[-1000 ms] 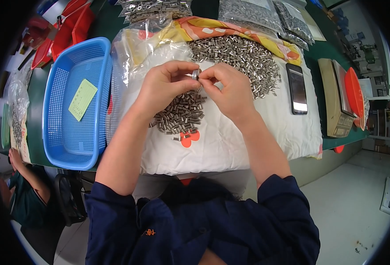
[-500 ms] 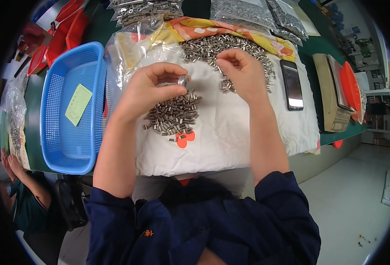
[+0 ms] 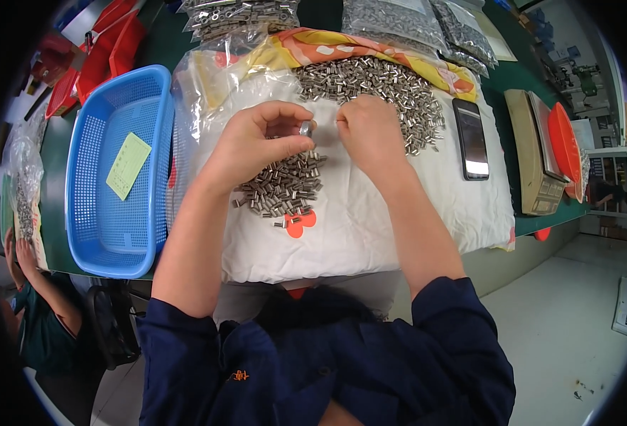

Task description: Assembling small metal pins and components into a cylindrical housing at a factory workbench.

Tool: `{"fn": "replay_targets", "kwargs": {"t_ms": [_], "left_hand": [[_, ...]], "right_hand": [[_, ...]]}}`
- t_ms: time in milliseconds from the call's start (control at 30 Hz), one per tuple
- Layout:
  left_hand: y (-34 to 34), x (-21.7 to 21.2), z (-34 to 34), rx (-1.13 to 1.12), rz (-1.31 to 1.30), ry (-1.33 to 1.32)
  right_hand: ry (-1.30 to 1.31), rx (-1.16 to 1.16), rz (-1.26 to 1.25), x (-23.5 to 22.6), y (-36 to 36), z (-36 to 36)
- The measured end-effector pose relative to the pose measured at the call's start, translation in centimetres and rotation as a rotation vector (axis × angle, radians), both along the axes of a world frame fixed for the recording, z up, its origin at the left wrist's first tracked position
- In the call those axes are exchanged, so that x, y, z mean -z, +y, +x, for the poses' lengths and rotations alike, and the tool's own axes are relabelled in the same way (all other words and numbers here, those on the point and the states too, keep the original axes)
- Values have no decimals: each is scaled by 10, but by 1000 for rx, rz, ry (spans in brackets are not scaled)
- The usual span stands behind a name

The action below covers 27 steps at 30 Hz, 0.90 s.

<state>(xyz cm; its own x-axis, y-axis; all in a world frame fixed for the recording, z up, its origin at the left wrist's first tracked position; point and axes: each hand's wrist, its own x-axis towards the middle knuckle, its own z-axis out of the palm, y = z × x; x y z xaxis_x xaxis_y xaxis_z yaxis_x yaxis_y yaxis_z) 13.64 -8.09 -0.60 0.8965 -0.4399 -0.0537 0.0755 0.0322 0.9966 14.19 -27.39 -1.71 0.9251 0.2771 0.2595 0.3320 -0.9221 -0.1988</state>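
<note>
My left hand (image 3: pixel 262 142) pinches a small round metal ring (image 3: pixel 306 128) between thumb and fingertips. It hovers over a nearer pile of short metal cylinders (image 3: pixel 281 186) on a white cloth. To its right, my right hand (image 3: pixel 371 131) is closed, its fingertips pressed together and turned toward the ring, a short gap apart. Whatever the right fingers hold, if anything, is hidden. Behind and beside that hand spreads a larger heap of the same shiny cylinders (image 3: pixel 416 106).
A blue plastic basket (image 3: pixel 77 177) with a green paper slip (image 3: pixel 128 165) stands at left. A black phone (image 3: pixel 470 139) lies at right, near a scale with a red tray (image 3: pixel 563 142). Bags of metal parts (image 3: pixel 391 25) lie at the back. A co-worker's hands (image 3: pixel 25 259) show far left.
My right hand has moved left and down from the far heap, closer to the ring, and its fingers have curled in. My left hand has shifted slightly right, still pinching the ring.
</note>
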Motion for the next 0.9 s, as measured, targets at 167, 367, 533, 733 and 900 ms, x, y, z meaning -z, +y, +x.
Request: {"fn": "replay_targets", "kwargs": {"t_ms": [167, 367, 533, 733, 900], "left_hand": [[1, 4, 0, -50, -46, 18], [-4, 3, 1, -36, -34, 30], [-3, 4, 0, -42, -118, 35], [-6, 8, 0, -82, -59, 1], [-2, 5, 0, -62, -64, 1]], "right_hand": [[99, -16, 91, -13, 10, -4], [536, -149, 1044, -24, 11, -15], [446, -139, 937, -30, 15, -17], [217, -171, 820, -21, 21, -21], [280, -195, 817, -28, 16, -20]]}}
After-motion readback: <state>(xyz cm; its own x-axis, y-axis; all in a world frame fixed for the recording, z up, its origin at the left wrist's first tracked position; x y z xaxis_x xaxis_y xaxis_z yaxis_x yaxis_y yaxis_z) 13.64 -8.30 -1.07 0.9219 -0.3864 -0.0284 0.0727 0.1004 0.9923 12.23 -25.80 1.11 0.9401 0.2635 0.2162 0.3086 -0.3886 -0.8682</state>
